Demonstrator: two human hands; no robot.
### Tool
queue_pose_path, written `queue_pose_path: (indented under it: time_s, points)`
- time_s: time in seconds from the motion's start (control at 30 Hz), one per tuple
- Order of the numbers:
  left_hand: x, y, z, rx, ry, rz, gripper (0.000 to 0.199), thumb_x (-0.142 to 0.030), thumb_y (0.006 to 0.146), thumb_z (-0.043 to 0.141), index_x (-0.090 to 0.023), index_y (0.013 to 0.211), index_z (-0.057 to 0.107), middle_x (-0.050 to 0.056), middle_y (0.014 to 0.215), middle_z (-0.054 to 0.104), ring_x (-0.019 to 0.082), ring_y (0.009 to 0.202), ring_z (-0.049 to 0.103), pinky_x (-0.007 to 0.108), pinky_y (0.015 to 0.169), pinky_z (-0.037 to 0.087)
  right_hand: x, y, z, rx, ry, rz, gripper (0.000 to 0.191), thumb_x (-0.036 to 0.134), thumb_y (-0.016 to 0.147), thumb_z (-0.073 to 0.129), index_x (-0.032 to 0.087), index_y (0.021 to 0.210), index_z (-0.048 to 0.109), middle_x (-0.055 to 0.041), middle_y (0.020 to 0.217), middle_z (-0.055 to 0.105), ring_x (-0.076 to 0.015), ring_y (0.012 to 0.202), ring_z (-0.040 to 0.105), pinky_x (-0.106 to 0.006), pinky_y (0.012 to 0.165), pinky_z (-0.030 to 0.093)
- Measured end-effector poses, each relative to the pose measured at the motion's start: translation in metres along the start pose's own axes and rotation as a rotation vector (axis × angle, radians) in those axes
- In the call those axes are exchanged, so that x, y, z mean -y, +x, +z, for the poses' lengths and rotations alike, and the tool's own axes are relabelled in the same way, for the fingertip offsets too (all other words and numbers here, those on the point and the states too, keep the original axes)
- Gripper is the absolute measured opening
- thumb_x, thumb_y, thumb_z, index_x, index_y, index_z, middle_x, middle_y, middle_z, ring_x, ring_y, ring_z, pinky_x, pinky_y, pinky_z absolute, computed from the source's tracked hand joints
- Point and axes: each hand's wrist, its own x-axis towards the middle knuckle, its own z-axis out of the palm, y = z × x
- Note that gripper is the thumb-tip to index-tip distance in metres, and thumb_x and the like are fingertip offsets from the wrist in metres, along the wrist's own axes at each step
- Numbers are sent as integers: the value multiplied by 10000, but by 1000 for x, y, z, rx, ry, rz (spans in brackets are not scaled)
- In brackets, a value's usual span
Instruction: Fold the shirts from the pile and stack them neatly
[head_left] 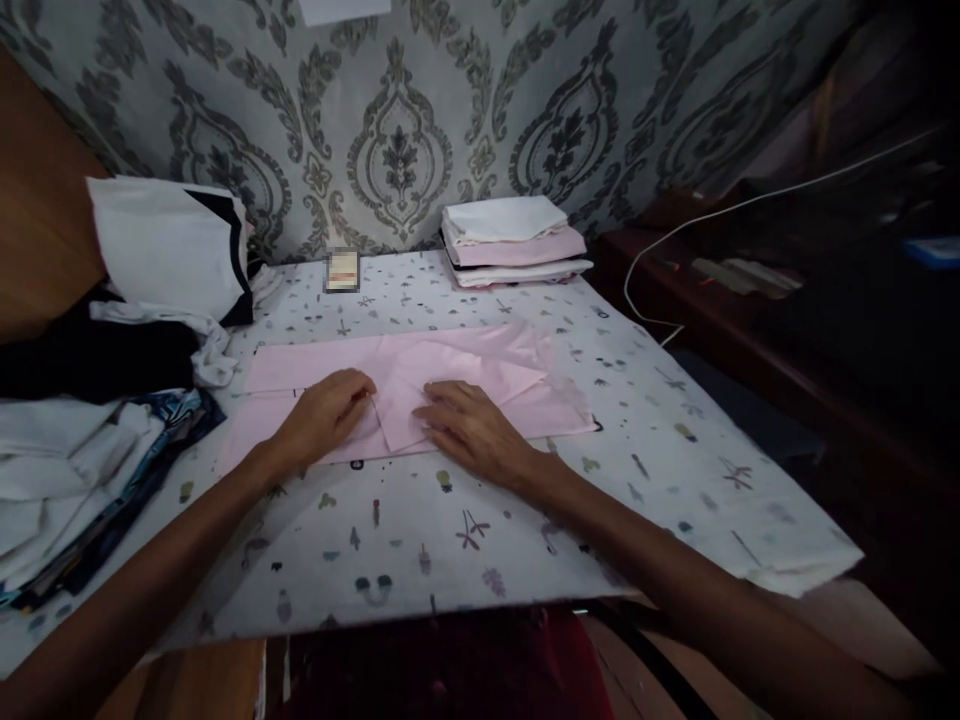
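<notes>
A pink garment (337, 353) lies partly folded across the middle of the table, longer from side to side than front to back. Its fabric is rumpled at the right end, and a folded flap shows between my hands. My left hand (322, 415) rests on the left half, thumb and fingers pinched at the edge of that flap. Palm down, my right hand (472, 430) lies on the garment's front middle with its fingers stretched out and slightly apart.
A neat stack of folded clothes (514, 245) stands at the back right. Unfolded clothes (67, 470) are heaped along the left side, with a white and black piece (169, 245) behind them. A small box-like item (342, 271) sits near the wall. A white cable (720, 205) hangs at right.
</notes>
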Motion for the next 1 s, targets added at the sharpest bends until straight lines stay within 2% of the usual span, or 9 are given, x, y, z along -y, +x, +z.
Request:
queue_pose_path:
  time_s: [0.1, 0.23, 0.33, 0.43, 0.5, 0.6, 0.73, 0.9, 1.0]
  points:
    - [18, -18, 3, -18, 68, 2, 229, -316, 967, 382, -196, 990, 576, 83, 996, 611, 234, 958, 554, 369, 837, 458, 6, 6, 6, 71, -34, -50, 301, 294, 1008, 483, 209, 1261, 622, -127, 1430, 540, -279, 1364, 452, -508, 1076, 427]
    - [41, -26, -3, -113, 94, -141, 208, -311, 953, 423, -189, 1021, 578, 79, 997, 605, 242, 976, 539, 396, 871, 450, 11, 8, 14, 127, -97, -44, 342, 331, 1003, 507, 256, 1330, 572, -100, 1501, 487, -282, 1428, 387, -522, 1137, 375]
    - [42, -25, -9, -67, 99, -158, 191, -344, 945, 470, -206, 998, 590, 54, 951, 606, 234, 932, 533, 390, 846, 445, 12, 7, 17, 129, -115, -48, 346, 342, 1013, 484, 258, 1338, 567, -97, 1513, 475, -279, 1437, 378, -512, 1150, 365]
    - [39, -19, -9, -26, 112, -158, 160, -342, 934, 496, -212, 893, 580, 37, 850, 583, 231, 863, 519, 375, 777, 440, 11, 6, 20, 116, -121, -50, 355, 344, 1015, 475, 264, 1353, 551, -89, 1519, 471, -274, 1439, 377, -509, 1160, 354]
    - [38, -16, -7, -29, 143, -170, 141, -299, 929, 492, -213, 839, 557, 36, 813, 565, 233, 840, 510, 370, 744, 433, 10, 6, 22, 106, -120, -42, 374, 354, 1018, 465, 267, 1378, 523, -83, 1524, 466, -265, 1444, 370, -505, 1170, 343]
    - [38, -15, -4, -88, 251, -162, 130, -237, 933, 457, -201, 854, 555, 65, 865, 568, 255, 877, 503, 410, 787, 433, 9, 5, 25, 103, -110, -33, 384, 367, 1025, 445, 273, 1394, 498, -75, 1526, 464, -255, 1452, 355, -515, 1176, 333]
    - [25, -22, 2, -155, 316, -78, 190, -205, 959, 390, -171, 996, 573, 109, 979, 576, 276, 925, 495, 443, 807, 442, 7, 5, 27, 106, -78, -43, 399, 377, 1030, 431, 237, 1398, 499, -106, 1528, 452, -271, 1457, 340, -535, 1170, 330]
    - [-9, -25, 12, -122, 107, 117, 194, -208, 993, 383, -189, 1042, 570, 85, 1015, 599, 238, 969, 527, 404, 840, 476, 7, 4, 26, 70, -15, -47, 403, 418, 1023, 435, 227, 1364, 531, -118, 1503, 474, -270, 1433, 378, -544, 1154, 350]
    - [-22, -18, 20, -107, 73, 163, 176, -224, 995, 411, -185, 1036, 577, 96, 1056, 618, 241, 1018, 549, 419, 884, 495, 8, 3, 21, 17, 33, -76, 367, 402, 1007, 473, 212, 1300, 588, -134, 1436, 540, -268, 1371, 460, -541, 1122, 397]
